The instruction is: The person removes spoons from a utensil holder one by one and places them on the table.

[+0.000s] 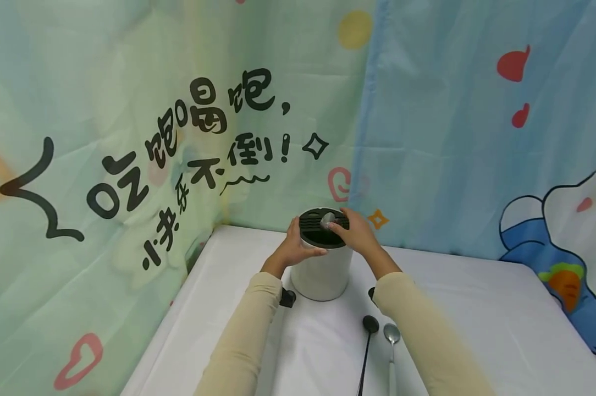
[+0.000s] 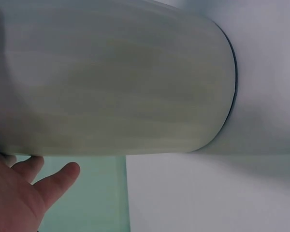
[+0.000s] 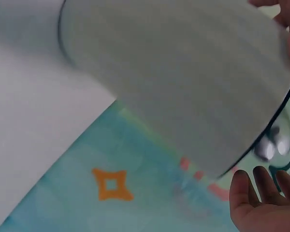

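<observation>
In the head view a tall white cylindrical container stands on the table with a dark slotted lid. A metal spoon's rounded bowl sticks up from the lid. My left hand grips the container's upper left side, thumb across the front. Over the right rim, my right hand has its thumb beside the spoon bowl and its other fingers at the back. The right wrist view shows the right hand's fingers spread loosely beside the rim, with shiny metal blurred above the lid.
A black long-handled spoon and a silver spoon with a pale handle lie on the white table, in front of the container and near the right forearm. Printed curtains hang behind the table and on the left.
</observation>
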